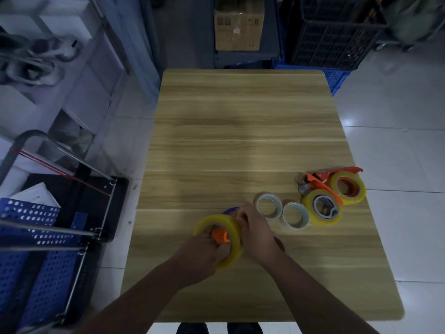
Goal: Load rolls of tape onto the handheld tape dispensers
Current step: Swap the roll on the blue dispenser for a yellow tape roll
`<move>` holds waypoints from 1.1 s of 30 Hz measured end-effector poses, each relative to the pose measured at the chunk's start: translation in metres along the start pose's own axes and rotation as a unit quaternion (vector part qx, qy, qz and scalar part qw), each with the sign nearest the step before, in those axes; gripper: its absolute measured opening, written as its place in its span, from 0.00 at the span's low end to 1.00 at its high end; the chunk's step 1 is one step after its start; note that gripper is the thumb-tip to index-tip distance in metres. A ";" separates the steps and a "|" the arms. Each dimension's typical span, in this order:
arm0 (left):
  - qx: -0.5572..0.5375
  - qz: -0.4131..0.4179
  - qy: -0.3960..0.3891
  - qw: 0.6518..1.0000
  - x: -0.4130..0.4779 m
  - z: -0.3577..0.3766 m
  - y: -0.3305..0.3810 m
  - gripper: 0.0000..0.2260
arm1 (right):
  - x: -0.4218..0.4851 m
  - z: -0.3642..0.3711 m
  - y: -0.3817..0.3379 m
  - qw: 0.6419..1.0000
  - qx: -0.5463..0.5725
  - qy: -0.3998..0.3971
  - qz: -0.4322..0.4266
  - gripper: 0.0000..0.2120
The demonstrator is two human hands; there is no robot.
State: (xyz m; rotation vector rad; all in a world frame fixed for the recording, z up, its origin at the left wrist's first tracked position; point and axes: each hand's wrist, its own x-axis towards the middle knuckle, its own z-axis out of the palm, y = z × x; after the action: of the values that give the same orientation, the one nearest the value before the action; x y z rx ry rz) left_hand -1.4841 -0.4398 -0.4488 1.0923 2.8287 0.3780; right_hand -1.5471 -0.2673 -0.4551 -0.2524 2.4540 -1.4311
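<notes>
Head view: left hand (204,253) grips yellow tape roll (237,241) at its near rim, fingers curled round it. Right hand (255,233) pinches the roll's far rim. Roll sits around orange dispenser (220,235), over the near part of the tabletop (240,131). Two clear rolls (268,205) lie just right of the hands. Two loaded dispensers (322,208) further right, touching.

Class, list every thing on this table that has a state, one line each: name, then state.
Held roll: round orange hub, in both hands.
Left hand: grips held roll.
Right hand: grips held roll's far edge.
Small rolls: flat on table, unloaded.
Near dispenser: loaded, lying on table.
Far dispenser: loaded, lying on table.
</notes>
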 end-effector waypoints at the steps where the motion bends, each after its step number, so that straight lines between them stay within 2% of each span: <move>1: 0.003 0.001 -0.002 1.000 0.001 -0.001 0.001 0.17 | 0.000 -0.002 -0.001 1.000 -0.001 0.005 -0.001 0.08; 4: 0.020 0.004 -0.006 1.000 0.003 0.001 -0.001 0.16 | 0.000 -0.005 -0.003 1.000 0.023 0.013 0.014 0.07; 6: 0.025 0.002 -0.008 1.000 0.003 0.003 -0.002 0.14 | 0.001 -0.006 -0.003 0.999 0.043 -0.005 0.015 0.15; 11: 0.042 -0.001 -0.015 0.999 -0.002 0.005 -0.003 0.13 | 0.006 -0.010 0.005 0.993 -0.068 -0.062 -0.074 0.09; 14: 0.040 0.001 -0.014 0.999 -0.002 0.009 0.001 0.15 | 0.007 0.000 0.008 0.988 -0.117 -0.045 -0.088 0.10; 16: 0.022 -0.018 -0.033 0.999 -0.002 0.009 0.004 0.21 | 0.007 0.008 0.013 0.992 -0.104 -0.024 -0.073 0.11; 18: 0.001 -0.044 -0.053 0.998 -0.004 0.010 0.005 0.26 | 0.006 0.014 0.018 0.996 -0.068 -0.007 -0.053 0.10; 22: -0.078 -0.123 -0.059 0.988 -0.009 0.017 0.011 0.26 | -0.004 0.019 0.018 0.998 -0.001 0.054 -0.021 0.09; 25: -0.159 -0.222 -0.051 0.961 -0.001 0.012 0.026 0.22 | -0.007 0.019 0.012 0.995 0.018 0.098 0.008 0.11; 27: -0.212 -0.280 -0.043 0.935 0.006 0.009 0.035 0.22 | -0.008 0.018 0.011 0.990 0.043 0.126 0.047 0.16; 29: -0.254 -0.318 -0.052 0.912 0.011 0.007 0.040 0.22 | -0.011 0.019 0.010 0.986 0.068 0.126 0.088 0.16; 33: -0.261 -0.357 -0.066 0.895 0.017 0.012 0.047 0.19 | -0.016 0.021 0.010 0.983 0.079 0.110 0.122 0.14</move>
State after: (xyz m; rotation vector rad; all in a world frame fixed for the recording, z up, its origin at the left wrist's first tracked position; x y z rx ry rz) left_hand -1.4645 -0.3924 -0.4478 -0.0370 2.5212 0.8599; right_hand -1.5248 -0.2747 -0.4707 0.2465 2.4157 -1.6027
